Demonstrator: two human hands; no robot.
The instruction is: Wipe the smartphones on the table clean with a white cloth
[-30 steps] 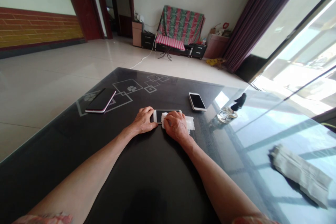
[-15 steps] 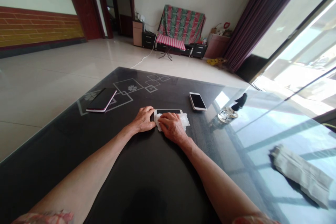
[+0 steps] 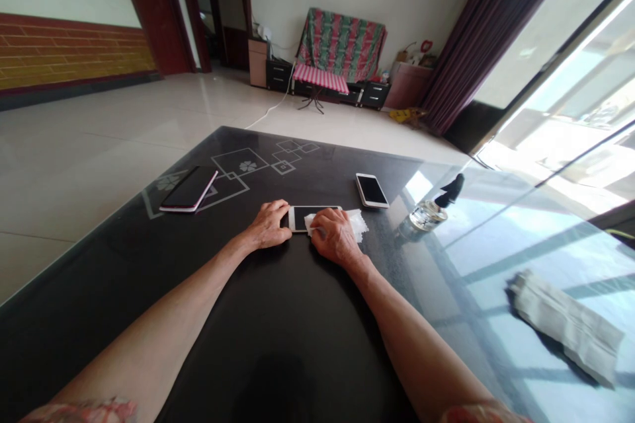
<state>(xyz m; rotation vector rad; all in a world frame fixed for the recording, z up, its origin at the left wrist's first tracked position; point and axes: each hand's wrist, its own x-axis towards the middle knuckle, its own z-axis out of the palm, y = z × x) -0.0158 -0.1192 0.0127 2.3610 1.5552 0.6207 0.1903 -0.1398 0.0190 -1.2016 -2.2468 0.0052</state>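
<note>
Centre of the frame: our left hand (image 3: pixel 270 225), partly closed, holds the phone (image 3: pixel 299 219) at its left end, presumably against sliding on the tabletop (image 3: pixel 278 317); our right hand (image 3: pixel 333 232), fingers bent, presses a white wipe (image 3: pixel 358 223) onto it, probably for close contact.

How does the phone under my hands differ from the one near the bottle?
The held phone lies crosswise; the other phone points away at a slant. A white wipe and the right hand partly cover the held phone, while the other phone is uncovered and untouched. Both are white-framed, with dark screens facing up.
</note>
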